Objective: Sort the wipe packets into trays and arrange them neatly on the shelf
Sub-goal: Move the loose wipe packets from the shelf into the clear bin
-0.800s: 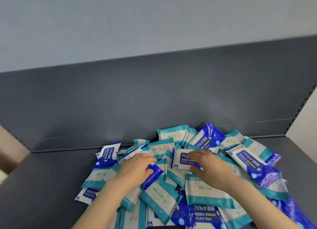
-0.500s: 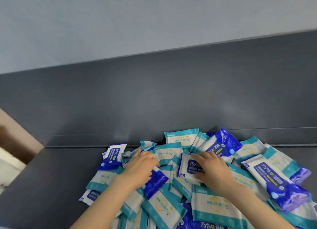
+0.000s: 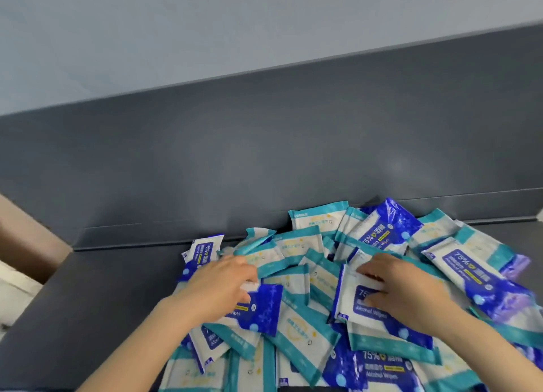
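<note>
A heap of wipe packets [image 3: 302, 330] lies on the dark grey shelf [image 3: 102, 288], teal-and-white ones mixed with blue alcohol-wipe ones. My left hand [image 3: 223, 286] is on the left of the heap, its fingers curled round the end of a blue packet [image 3: 261, 306]. My right hand [image 3: 405, 291] is at the middle right and grips a white-and-blue alcohol packet [image 3: 349, 300] that is tilted up on its edge. No tray is in view.
The shelf's upright back panel [image 3: 264, 156] rises right behind the heap, under a pale wall. A brown box [image 3: 26, 244] stands past the shelf's left end. Bare shelf surface lies left of the heap.
Both hands have closed on blue packets and drawn them toward me. The right hand's packet has tipped up on edge. The view has shifted left and down.
</note>
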